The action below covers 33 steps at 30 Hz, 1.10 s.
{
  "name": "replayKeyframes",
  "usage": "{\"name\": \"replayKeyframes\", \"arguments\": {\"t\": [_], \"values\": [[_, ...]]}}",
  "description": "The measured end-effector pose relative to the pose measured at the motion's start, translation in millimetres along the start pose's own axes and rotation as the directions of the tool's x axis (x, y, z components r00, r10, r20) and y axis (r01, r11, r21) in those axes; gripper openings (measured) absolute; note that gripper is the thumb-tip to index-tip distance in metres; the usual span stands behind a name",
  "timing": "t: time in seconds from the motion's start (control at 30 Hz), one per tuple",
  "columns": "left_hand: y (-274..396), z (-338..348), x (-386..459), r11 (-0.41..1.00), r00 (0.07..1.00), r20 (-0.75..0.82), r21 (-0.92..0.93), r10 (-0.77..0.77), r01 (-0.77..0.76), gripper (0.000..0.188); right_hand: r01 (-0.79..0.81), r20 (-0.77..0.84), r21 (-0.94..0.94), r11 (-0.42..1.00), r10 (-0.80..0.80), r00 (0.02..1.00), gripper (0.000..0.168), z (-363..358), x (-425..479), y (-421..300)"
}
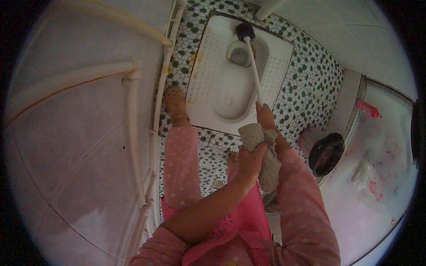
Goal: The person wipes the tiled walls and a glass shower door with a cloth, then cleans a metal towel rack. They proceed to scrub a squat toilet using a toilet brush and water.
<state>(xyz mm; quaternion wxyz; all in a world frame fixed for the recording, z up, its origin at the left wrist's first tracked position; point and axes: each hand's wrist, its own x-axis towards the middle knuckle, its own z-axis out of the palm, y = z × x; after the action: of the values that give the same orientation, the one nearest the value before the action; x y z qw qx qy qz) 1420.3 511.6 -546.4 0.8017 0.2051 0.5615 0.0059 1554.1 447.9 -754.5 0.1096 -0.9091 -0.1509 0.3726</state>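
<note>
My right hand [266, 116] grips the lower end of a toilet brush's long white handle [254, 71]. The dark brush head [245, 31] is at the far end of a white squat toilet pan [229, 96], just beyond the round drain opening [239, 56]. Closer to my body, my left hand [251, 161] clutches a grey-beige cloth [254, 136], bunched up and hanging down beside the right forearm. Yellow-brown stains mark the pan's left edge and the drain's rim.
White pipes [133, 133] run along the left wall. A dark-rimmed bucket [326, 154] stands at right beside a pale surface bearing a pink bottle [367, 109] and a clear plastic bag [367, 179]. A floor drain [218, 184] lies in the green-and-white patterned floor [309, 79].
</note>
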Motion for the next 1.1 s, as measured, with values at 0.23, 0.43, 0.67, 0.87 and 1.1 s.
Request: {"name": "replayKeyframes", "arguments": {"t": [0.23,0.43,0.67,0.87,1.1], "values": [[21.0,14.8,-11.9,0.992,1.0,-0.001,-0.122,-0.018,0.018,0.033,0.156,0.097,-0.238,0.959,-0.137,0.986,0.051,30.0,40.0,98.2],[34.4,9.1,-15.4,0.973,1.0,0.0,0.232,0.009,-0.009,0.032,0.375,0.15,-0.248,0.893,-0.348,0.926,0.037,49.2,62.1,57.2],[0.1,-13.3,1.3,0.992,0.995,-0.041,-0.081,0.091,-0.095,0.045,0.53,0.298,-0.683,0.502,-0.47,0.831,0.022,29.3,101.6,111.8],[-2.1,-22.5,-1.8,0.999,0.999,-0.017,-0.015,0.03,-0.03,0.042,0.594,0.499,-0.777,0.206,-0.373,0.782,0.021,21.4,157.3,68.9],[9.7,14.7,-8.0,1.0,0.997,-0.067,0.003,-0.031,0.031,0.031,0.605,0.323,-0.656,0.451,-0.558,0.765,0.024,5.8,107.9,51.5]]}}
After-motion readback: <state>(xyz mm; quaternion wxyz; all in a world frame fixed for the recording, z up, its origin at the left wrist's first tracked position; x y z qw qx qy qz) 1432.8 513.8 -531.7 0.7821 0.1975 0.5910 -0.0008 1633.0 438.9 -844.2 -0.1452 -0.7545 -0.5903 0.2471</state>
